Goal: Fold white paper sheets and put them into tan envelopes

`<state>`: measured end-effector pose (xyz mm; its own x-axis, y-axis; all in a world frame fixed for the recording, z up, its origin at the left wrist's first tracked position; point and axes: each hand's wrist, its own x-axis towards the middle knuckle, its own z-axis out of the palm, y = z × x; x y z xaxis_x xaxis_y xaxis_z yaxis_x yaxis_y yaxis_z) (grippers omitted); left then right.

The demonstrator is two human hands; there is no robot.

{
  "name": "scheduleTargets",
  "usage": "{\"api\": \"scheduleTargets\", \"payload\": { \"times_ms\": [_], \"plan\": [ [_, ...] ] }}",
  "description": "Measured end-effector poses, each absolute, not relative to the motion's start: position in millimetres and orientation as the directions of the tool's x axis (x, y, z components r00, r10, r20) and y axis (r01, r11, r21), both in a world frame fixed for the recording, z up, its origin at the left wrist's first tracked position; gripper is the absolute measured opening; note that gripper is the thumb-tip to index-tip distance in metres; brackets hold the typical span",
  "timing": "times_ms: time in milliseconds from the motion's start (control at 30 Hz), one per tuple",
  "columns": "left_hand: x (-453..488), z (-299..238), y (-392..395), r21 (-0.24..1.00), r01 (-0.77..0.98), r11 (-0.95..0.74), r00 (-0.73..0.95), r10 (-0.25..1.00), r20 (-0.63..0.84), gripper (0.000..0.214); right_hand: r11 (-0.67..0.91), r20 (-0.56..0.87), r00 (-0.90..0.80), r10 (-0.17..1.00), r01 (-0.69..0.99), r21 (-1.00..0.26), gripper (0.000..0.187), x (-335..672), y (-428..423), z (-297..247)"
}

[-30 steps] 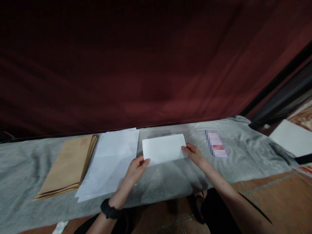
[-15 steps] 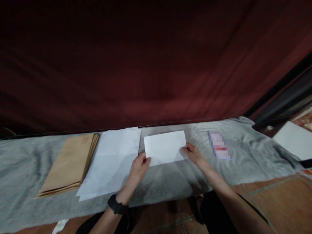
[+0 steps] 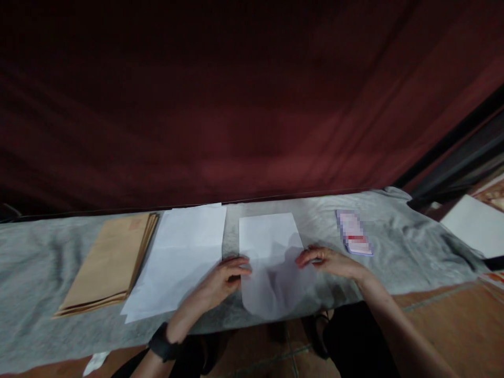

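Head view: from my end, the sheet (image 3: 265,236) lies on the grey cloth (image 3: 394,252), right of the stack (image 3: 185,252), long way near to far. Far half bright and fairly flat, near half shaded and bowed, near end rounding at the cloth's near edge; a tonal break crosses the middle, maybe a crease. My left hand (image 3: 222,281) has its fingertips over the sheet's left edge about halfway down; my right hand (image 3: 334,261) has its fingers at the right edge opposite, thumb side toward me. Fingers loosely bent on both; can't tell if either pinches the paper or just rests on it. Handling, my guess: very light, thin, floppy, little stiffness across the middle, sliding easily under dry fingers, quick to crease or buckle if pushed inward. Best hold: thumb and fingers at both side edges, level with each other, light tension outward; or flat fingertips pressing down on the far half. I'd avoid gripping the bowed near end, as it would probably wrinkle. Brown envelopes (image 3: 106,257) sit left of the stack; blurred pinkish slab (image 3: 356,239) lies farther right, clear of my right hand.
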<state>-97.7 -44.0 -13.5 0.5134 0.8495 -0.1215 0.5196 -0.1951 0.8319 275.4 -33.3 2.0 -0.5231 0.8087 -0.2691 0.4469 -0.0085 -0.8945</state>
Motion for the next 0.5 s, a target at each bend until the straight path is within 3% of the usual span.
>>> {"api": "scheduleTargets", "payload": {
  "times_ms": [67, 167, 333, 400, 500],
  "plan": [
    [-96, -13, -44, 0.840, 0.526, -0.133, 0.459, 0.876, -0.149, 0.020, -0.055, -0.278, -0.459, 0.844, 0.441, -0.896, 0.033, 272, -30, -4],
    [-91, -11, -38, 0.861, 0.507, 0.048, 0.319, 0.917, -0.238, 0.034, -0.113, -0.264, -0.308, 0.914, 0.432, -0.895, 0.039, 264, -21, -16],
    [-80, -12, -26, 0.860, 0.478, 0.181, 0.121, 0.955, -0.269, 0.034, -0.126, -0.231, -0.124, 0.965, 0.552, -0.824, 0.034, 251, -8, -29],
    [-73, -12, -25, 0.789, 0.593, 0.161, 0.044, 0.972, -0.231, 0.032, -0.135, -0.240, -0.073, 0.968, 0.654, -0.744, 0.030, 246, -6, -28],
    [-61, -6, -26, 0.565, 0.814, 0.138, -0.036, 0.982, -0.186, 0.029, -0.162, -0.258, 0.003, 0.966, 0.784, -0.599, 0.027, 238, -4, -23]
  ]
}}
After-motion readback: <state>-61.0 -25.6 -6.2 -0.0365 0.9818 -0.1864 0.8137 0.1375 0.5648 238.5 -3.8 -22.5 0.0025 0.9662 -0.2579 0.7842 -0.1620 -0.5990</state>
